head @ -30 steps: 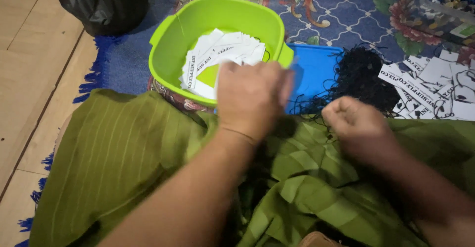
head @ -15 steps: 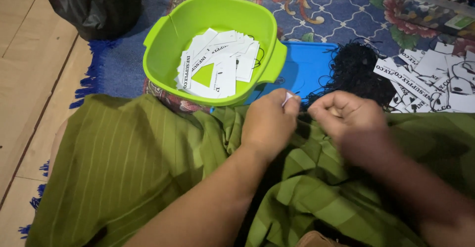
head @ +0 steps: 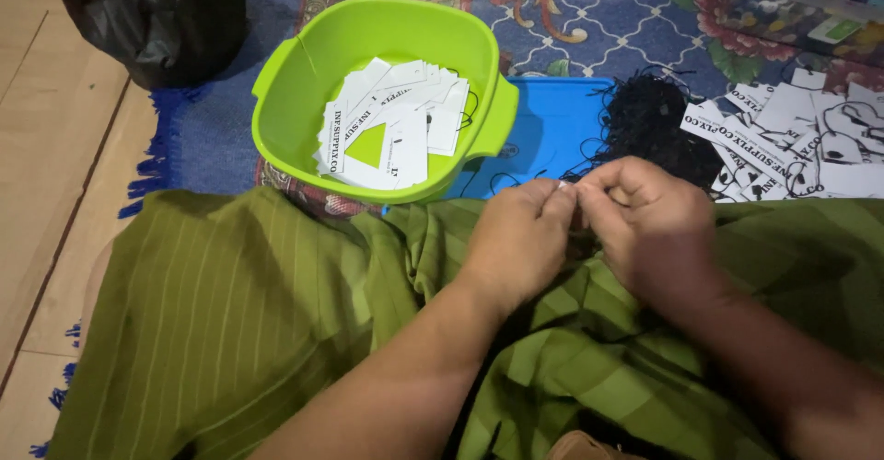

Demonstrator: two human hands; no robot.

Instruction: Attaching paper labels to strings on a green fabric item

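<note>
Since half a second ago my left hand [head: 520, 239] has drifted right and up, so its fingertips now meet my right hand [head: 645, 225] over the green cloth [head: 239, 303] on my lap. Both pinch a small white tag [head: 564, 186], barely a sliver showing between them.

Left to right:
- black plastic bag [head: 152, 18] at the far-left corner of the rug [head: 608, 18], not in play.
- green tub [head: 304, 82] of finished white tags [head: 391, 133], sitting at the lap edge of the rug and partly on the cloth. Risk: a knee shift or an elbow swing tips it and spills the lot.
- blue lid [head: 543, 133] behind the tub, touching its right handle.
- black string pile [head: 658, 119] just beyond my hands. Risk: pulling one strand drags the whole tangle, or snags neighbours.
- loose tags [head: 792, 138] at the right edge. Some already have string loops, easy to mix with bare ones.

Main risk at the pinch: tag is small and could slip down into the cloth folds, hard to find there.

Can't make out: any hole in the tag, or whether a string is actually in my fingers; right hand is motion-blurred. Clear box at the top right is cut off.
</note>
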